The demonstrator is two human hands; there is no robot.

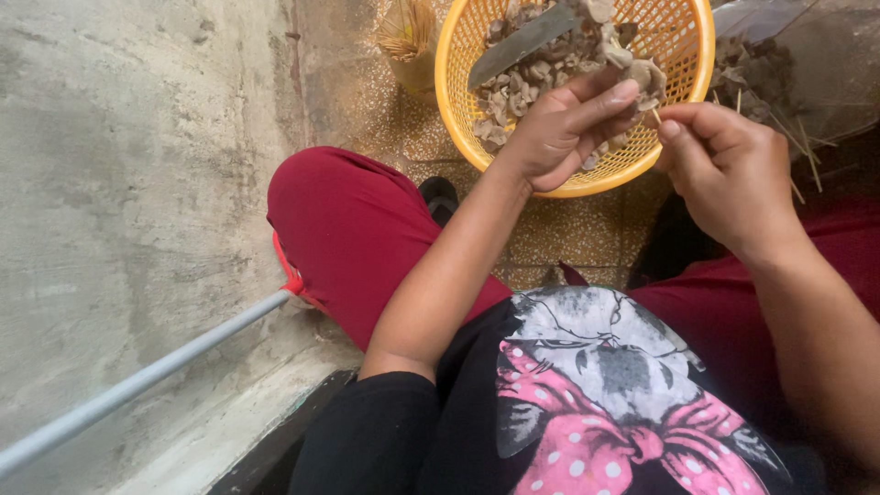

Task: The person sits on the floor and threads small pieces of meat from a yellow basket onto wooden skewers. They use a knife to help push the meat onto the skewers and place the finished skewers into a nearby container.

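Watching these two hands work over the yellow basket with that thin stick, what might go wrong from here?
1. The right hand pinches a thin pointed stick right beside the left hand; a slip might prick a finger.
2. A knife blade lies on the brown pieces in the yellow basket, near the left hand; reaching in could meet its edge.
3. Loose sticks lie beside the basket and could scatter.

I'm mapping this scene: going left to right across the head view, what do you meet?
Concrete wall → grey pole → red trouser leg → left hand → right hand, pinching a thin stick.
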